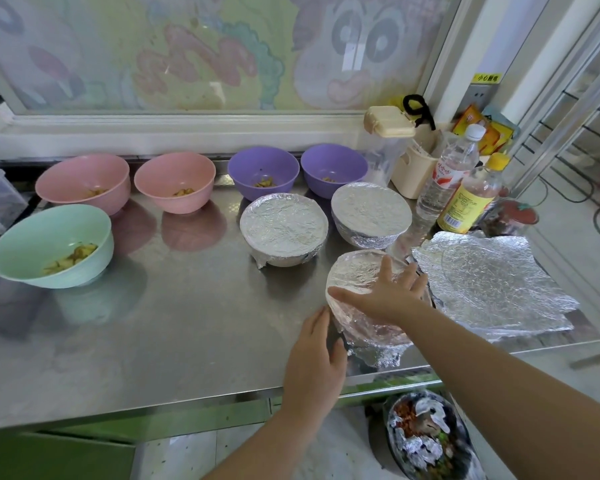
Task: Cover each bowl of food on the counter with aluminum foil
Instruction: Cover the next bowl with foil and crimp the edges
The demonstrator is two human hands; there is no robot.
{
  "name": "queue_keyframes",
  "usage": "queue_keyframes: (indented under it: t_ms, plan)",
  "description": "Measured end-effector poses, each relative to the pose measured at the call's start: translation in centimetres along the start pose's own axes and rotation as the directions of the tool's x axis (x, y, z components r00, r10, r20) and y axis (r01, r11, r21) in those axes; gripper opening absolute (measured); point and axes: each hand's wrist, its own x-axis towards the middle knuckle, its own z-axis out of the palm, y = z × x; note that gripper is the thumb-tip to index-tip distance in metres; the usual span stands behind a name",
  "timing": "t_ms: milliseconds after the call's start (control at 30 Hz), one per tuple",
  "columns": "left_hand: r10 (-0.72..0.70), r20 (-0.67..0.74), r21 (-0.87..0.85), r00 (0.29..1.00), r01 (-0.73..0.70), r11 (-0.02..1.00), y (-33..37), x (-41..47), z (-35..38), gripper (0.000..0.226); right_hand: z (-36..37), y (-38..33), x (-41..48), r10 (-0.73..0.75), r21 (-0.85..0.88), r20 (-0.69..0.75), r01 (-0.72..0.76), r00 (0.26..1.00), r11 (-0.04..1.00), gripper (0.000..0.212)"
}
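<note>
Right hand (385,292) lies flat on the foil top of the near bowl (368,330), fingers spread. It presses and grips nothing. Left hand (314,355) has straight fingers set against that bowl's left side, where the foil skirt hangs; no curl round anything seen.

Near bowl sits by the front edge of the counter (187,323). Foil is over its rim, and the skirt at the front is crumpled and loose. Judged: top covered, edge not yet tucked all round.

Done: left foiled bowl (283,226) and right foiled bowl (371,209), just behind, both wrapped over the rim.

Left to do: five open bowls with food.
- green bowl (49,237), far left
- left pink bowl (84,178) and right pink bowl (175,178), back row
- left purple bowl (263,168) and right purple bowl (333,166), back row

Foil sheets (492,282) lie stacked just right of the near bowl. Their count cannot be read.
</note>
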Motion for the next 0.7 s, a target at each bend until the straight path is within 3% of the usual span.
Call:
queue_keyframes:
  t_ms: [267, 700]
  plan:
    - [-0.187, -0.023, -0.241, 0.982, 0.176, 0.954, 0.6, 0.1, 0.4, 0.027, -2.6, -0.2, 1.5, -0.279, -0.295, 0.146, 0.311, 0.949, 0.904, 0.152]
    - [-0.263, -0.208, -0.264, 0.942, 0.204, 0.943, 0.6, 1.7, 0.6, 0.006, -2.1, -0.7, 1.7, -0.196, -0.267, 0.104, 0.217, 0.975, 0.939, 0.152]
